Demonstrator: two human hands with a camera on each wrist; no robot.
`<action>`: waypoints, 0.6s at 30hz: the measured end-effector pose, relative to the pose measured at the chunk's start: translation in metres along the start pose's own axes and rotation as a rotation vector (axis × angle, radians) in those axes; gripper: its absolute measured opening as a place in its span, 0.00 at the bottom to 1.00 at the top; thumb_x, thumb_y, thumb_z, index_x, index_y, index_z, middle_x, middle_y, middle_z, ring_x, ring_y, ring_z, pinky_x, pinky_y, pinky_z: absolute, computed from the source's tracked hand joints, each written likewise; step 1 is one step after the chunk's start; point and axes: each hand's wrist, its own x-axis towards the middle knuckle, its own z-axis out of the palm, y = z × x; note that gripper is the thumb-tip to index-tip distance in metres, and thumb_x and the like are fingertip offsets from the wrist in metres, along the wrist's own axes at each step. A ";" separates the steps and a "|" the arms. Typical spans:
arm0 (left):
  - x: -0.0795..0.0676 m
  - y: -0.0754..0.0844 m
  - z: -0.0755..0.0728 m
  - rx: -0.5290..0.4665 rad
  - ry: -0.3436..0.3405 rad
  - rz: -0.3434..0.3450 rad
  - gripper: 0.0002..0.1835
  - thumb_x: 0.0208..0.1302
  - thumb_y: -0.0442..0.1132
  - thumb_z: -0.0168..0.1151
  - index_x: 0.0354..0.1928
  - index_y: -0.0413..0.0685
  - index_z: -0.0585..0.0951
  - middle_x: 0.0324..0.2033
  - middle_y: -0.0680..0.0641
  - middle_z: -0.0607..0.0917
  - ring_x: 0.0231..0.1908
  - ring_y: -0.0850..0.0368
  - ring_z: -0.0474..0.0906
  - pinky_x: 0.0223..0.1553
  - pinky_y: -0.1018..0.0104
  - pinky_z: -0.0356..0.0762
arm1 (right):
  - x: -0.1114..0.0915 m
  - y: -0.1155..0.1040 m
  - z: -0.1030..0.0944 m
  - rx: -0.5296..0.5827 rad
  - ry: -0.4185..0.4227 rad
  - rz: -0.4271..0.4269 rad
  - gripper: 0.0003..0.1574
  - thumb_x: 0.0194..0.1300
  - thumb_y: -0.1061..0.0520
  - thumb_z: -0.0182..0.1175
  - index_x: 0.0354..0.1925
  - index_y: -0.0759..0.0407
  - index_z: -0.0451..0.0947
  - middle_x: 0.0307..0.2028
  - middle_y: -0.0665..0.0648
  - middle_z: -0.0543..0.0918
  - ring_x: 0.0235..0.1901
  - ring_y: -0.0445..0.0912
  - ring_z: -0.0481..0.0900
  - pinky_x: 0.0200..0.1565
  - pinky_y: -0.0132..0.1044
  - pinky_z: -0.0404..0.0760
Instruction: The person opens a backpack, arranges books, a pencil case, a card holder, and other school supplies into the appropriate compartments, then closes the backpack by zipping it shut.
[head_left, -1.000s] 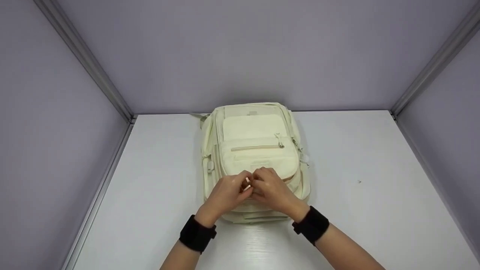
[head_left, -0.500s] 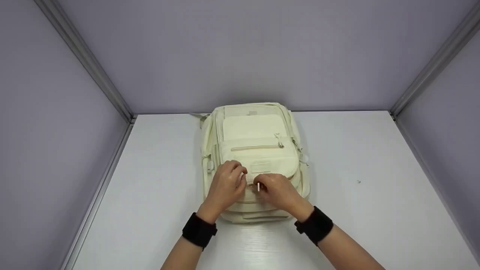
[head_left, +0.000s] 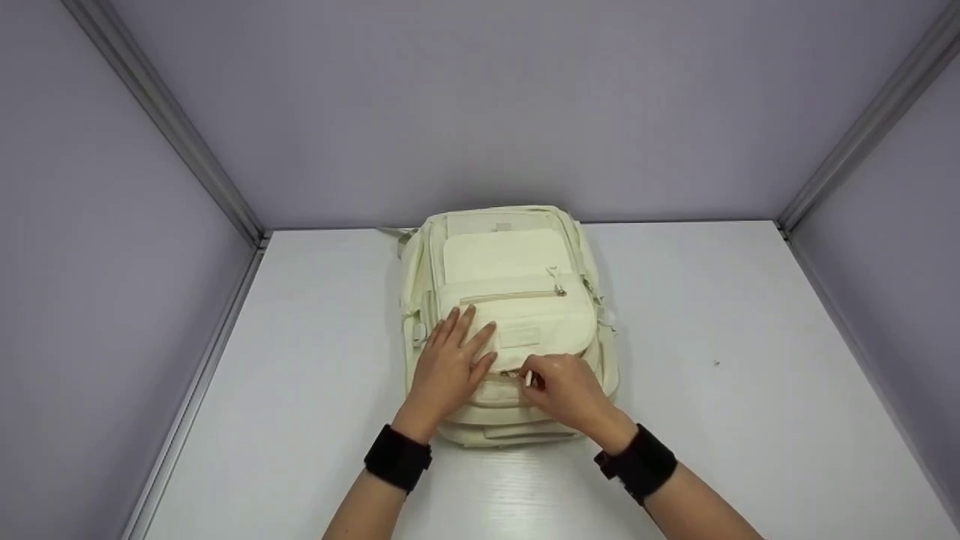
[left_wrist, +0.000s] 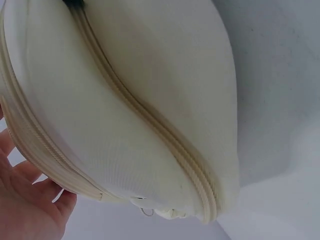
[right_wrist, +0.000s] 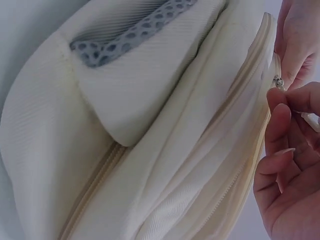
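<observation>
A cream backpack [head_left: 506, 255] lies front side up on the white table. My left hand [head_left: 446, 367] rests on the left part of its front pocket with the fingers straight and spread. Close beside it, my right hand [head_left: 568, 390] pinches a zipper pull [head_left: 529, 378] on the pocket's lower zip. In the right wrist view a small metal slider [right_wrist: 278, 81] shows at the fingertips of the right hand [right_wrist: 295, 165]. In the left wrist view, the left hand [left_wrist: 30, 200] lies against the pocket's zipped edge [left_wrist: 47, 145].
Another zip with a dangling charm [head_left: 559, 285] crosses the backpack above the hands. A tiny scrap [head_left: 716, 363] lies on the table [head_left: 697, 435] to the right. Grey-lilac panels [head_left: 517, 105] stand behind and at both sides.
My hands were together at the pocket's zip. The left has come away and its curled fingers have straightened onto the pocket. The right has shifted slightly right, pinching the pull.
</observation>
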 end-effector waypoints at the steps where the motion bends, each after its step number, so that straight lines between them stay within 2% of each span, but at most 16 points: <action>1: 0.000 0.000 0.000 -0.001 0.000 0.000 0.25 0.74 0.55 0.52 0.67 0.55 0.74 0.70 0.39 0.64 0.71 0.40 0.55 0.69 0.48 0.53 | -0.001 0.000 -0.002 0.003 0.001 0.020 0.08 0.54 0.66 0.69 0.31 0.55 0.81 0.22 0.47 0.81 0.20 0.35 0.74 0.23 0.30 0.74; 8: -0.001 0.000 -0.001 -0.008 -0.015 -0.013 0.25 0.74 0.54 0.53 0.68 0.55 0.74 0.70 0.39 0.64 0.71 0.40 0.55 0.69 0.48 0.53 | -0.012 0.009 -0.011 -0.011 0.013 0.113 0.05 0.56 0.65 0.68 0.30 0.56 0.82 0.21 0.47 0.80 0.20 0.36 0.75 0.23 0.31 0.74; 12: -0.001 0.000 0.000 -0.007 -0.036 -0.021 0.25 0.74 0.55 0.51 0.69 0.56 0.72 0.71 0.40 0.63 0.71 0.40 0.54 0.69 0.49 0.51 | -0.020 0.016 -0.016 0.006 0.057 0.148 0.06 0.54 0.67 0.67 0.30 0.57 0.83 0.21 0.47 0.80 0.19 0.36 0.74 0.22 0.31 0.74; 18: 0.000 0.000 0.002 -0.009 -0.034 -0.013 0.25 0.74 0.55 0.51 0.69 0.56 0.72 0.71 0.39 0.63 0.71 0.40 0.54 0.69 0.48 0.52 | -0.030 0.028 -0.026 0.028 0.126 0.204 0.06 0.55 0.67 0.70 0.30 0.58 0.85 0.19 0.44 0.77 0.17 0.35 0.71 0.20 0.31 0.70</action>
